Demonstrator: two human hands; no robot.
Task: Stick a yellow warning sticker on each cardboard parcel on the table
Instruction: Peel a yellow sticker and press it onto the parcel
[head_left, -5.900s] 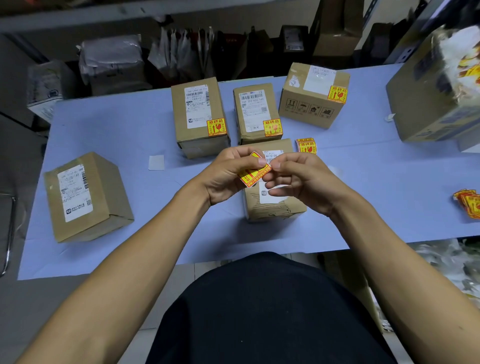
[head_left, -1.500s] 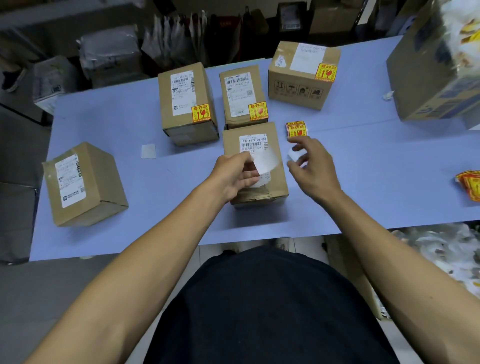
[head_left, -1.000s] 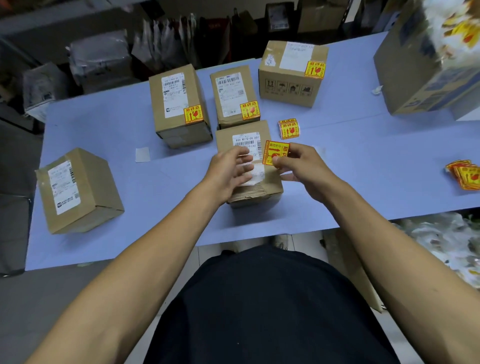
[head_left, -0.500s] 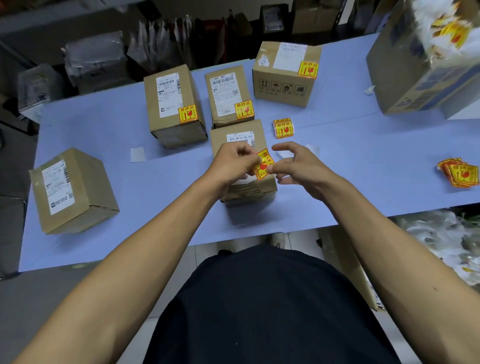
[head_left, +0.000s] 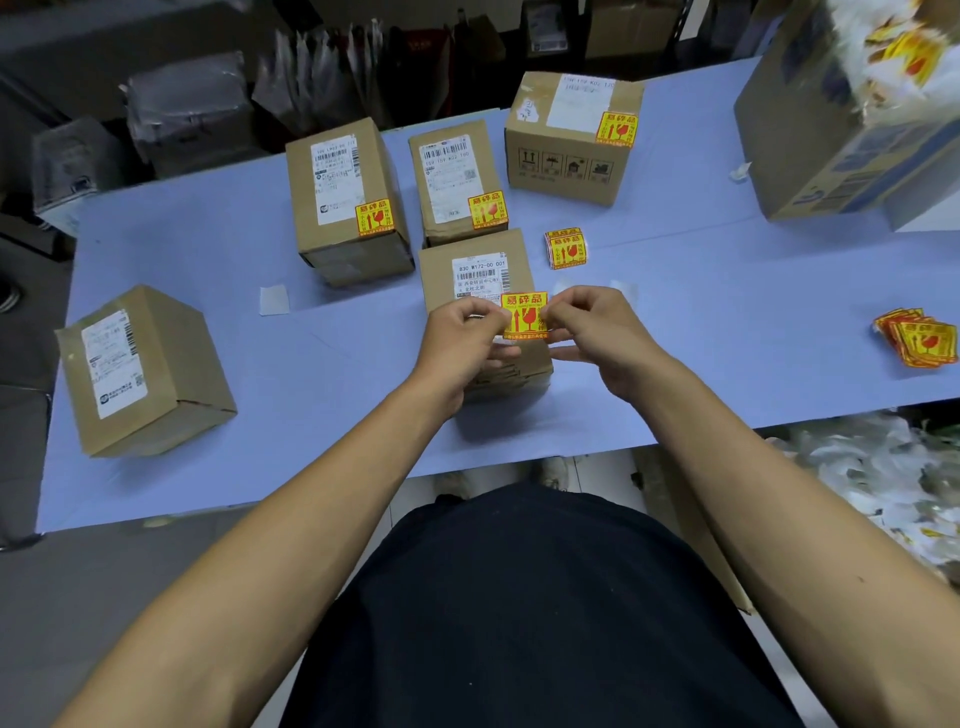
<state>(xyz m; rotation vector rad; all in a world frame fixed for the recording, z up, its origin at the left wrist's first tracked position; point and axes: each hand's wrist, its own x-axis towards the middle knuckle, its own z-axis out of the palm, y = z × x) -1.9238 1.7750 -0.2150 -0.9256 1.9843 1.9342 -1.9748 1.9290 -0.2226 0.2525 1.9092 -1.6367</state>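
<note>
A yellow warning sticker (head_left: 524, 315) is held flat between both hands just above the near cardboard parcel (head_left: 475, 270). My left hand (head_left: 465, 340) pinches its left edge and my right hand (head_left: 597, 332) pinches its right edge. The sticker covers the lower right of that parcel's white label; whether it touches the box I cannot tell. Three parcels behind carry stickers: a tall one (head_left: 343, 202), a middle one (head_left: 454, 179) and a wide one (head_left: 571, 137). A parcel at the left (head_left: 140, 369) shows only a white label.
A small stack of stickers (head_left: 566, 248) lies right of the near parcel, and another pile (head_left: 917, 338) sits at the table's right edge. White backing papers (head_left: 274, 300) lie on the blue table (head_left: 727, 291). A large carton (head_left: 841, 114) stands at the far right.
The sticker was tilted between my fingertips half a second ago; now both hands hold it level and square over the near parcel's label corner. The view shifted slightly.
</note>
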